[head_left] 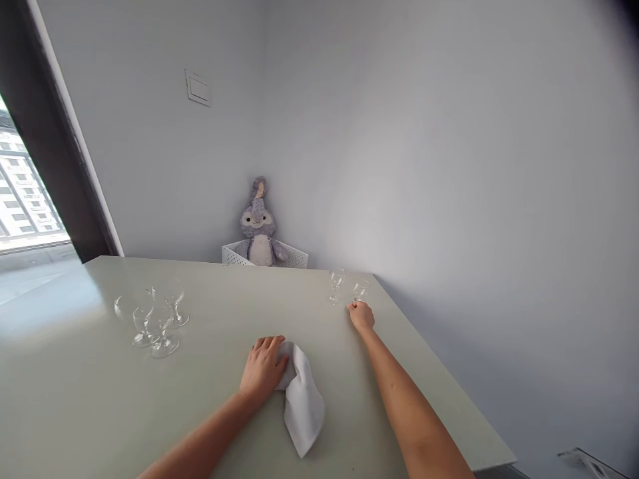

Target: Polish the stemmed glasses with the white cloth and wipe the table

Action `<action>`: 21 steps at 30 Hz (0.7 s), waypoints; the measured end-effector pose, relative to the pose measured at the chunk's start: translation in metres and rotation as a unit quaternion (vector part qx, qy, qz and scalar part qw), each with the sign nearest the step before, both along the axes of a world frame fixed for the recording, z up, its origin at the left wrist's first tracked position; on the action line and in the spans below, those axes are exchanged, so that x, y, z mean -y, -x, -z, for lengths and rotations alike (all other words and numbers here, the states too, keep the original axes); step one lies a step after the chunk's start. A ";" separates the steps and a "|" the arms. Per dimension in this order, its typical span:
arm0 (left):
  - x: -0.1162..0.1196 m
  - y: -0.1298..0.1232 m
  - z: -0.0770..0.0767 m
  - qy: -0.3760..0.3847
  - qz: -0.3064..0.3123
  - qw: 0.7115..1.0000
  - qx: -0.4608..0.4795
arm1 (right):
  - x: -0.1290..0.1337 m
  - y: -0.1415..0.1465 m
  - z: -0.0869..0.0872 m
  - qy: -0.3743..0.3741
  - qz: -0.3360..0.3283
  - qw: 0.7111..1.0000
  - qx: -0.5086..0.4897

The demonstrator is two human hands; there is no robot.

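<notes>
My left hand (263,367) is low over the table with a crumpled white cloth (304,406) between its thumb and fingers. The cloth trails toward me from that hand. At the far right, my right hand (362,315) is closed around the lower part of a small stemmed glass (360,289), hiding its stem and foot. Just left of it stands another stemmed glass (336,279), upright and apart from my fingers. Several clear stemmed glasses (164,346) stand close together on the left side of the table, overlapping in view.
The pale table (219,299) has its right edge beside my right arm. Behind its far edge, a plush toy (257,226) sits in a white perforated basket (297,257) in the wall corner. A light switch (198,89) is on the wall.
</notes>
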State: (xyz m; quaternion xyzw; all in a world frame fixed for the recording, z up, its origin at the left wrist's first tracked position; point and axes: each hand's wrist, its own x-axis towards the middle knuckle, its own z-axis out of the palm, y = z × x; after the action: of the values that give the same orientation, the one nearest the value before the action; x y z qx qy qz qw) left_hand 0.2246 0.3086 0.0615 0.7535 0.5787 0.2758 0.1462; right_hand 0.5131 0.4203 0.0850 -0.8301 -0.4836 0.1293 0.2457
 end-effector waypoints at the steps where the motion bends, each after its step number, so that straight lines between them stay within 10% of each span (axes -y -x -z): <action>1: -0.001 0.000 0.000 0.005 -0.002 1.000 0.004 | -0.006 -0.002 0.001 0.008 0.004 1.000 -0.002; 11: -0.002 0.001 -0.005 0.031 0.000 0.999 0.035 | -0.030 0.001 -0.008 0.034 0.005 0.999 -0.009; 16: -0.005 0.000 -0.002 0.029 -0.004 0.997 0.070 | 0.002 0.016 -0.019 -0.006 -0.022 1.000 0.003; 21: -0.005 0.003 -0.009 0.017 -0.069 0.972 0.226 | 0.055 0.072 -0.017 0.004 -0.200 0.980 -0.009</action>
State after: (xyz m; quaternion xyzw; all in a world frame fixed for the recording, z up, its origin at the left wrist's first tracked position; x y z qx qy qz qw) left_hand 0.2212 0.3141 0.0704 0.6275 0.5858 0.4384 0.2664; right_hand 0.4411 0.3648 0.1019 -0.7163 -0.6371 0.1856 0.2157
